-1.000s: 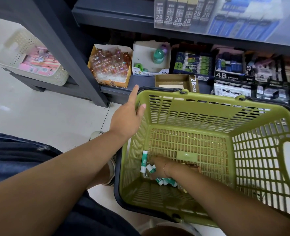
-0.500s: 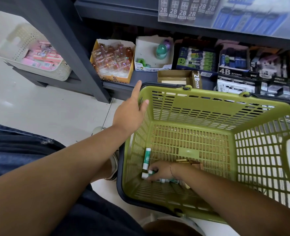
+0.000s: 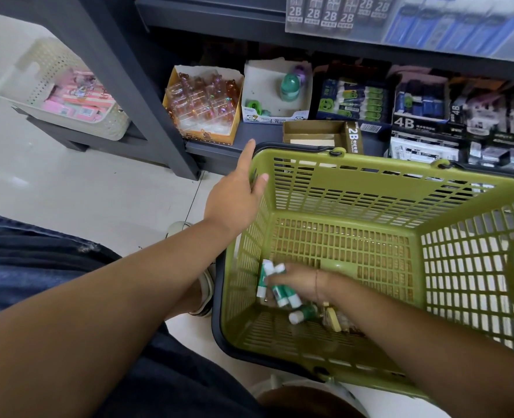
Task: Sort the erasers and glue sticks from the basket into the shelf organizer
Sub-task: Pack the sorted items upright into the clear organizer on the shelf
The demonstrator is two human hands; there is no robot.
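Note:
A green plastic basket (image 3: pixel 370 191) stands tilted on the floor in front of the low shelf. My left hand (image 3: pixel 237 197) rests flat against its left rim, fingers spread. Inside, near the bottom left corner, my right hand (image 3: pixel 301 282) is closed around several green-and-white glue sticks (image 3: pixel 279 292). One more glue stick (image 3: pixel 302 313) lies loose on the basket floor below the hand, next to some yellowish erasers (image 3: pixel 334 318). On the shelf, a dark box of green glue sticks (image 3: pixel 353 101) stands beside 4B eraser boxes (image 3: pixel 420 107).
A white box with a green bottle (image 3: pixel 276 92), an orange box of clear items (image 3: pixel 202 104) and an open 2B carton (image 3: pixel 319 135) crowd the low shelf. A cream basket (image 3: pixel 59 92) stands at left behind the dark shelf post (image 3: pixel 138 86). My knee fills the lower left.
My right hand gathered glue sticks from the basket floor and closed on a bunch of them. The left hand stayed on the rim; the view shifted slightly.

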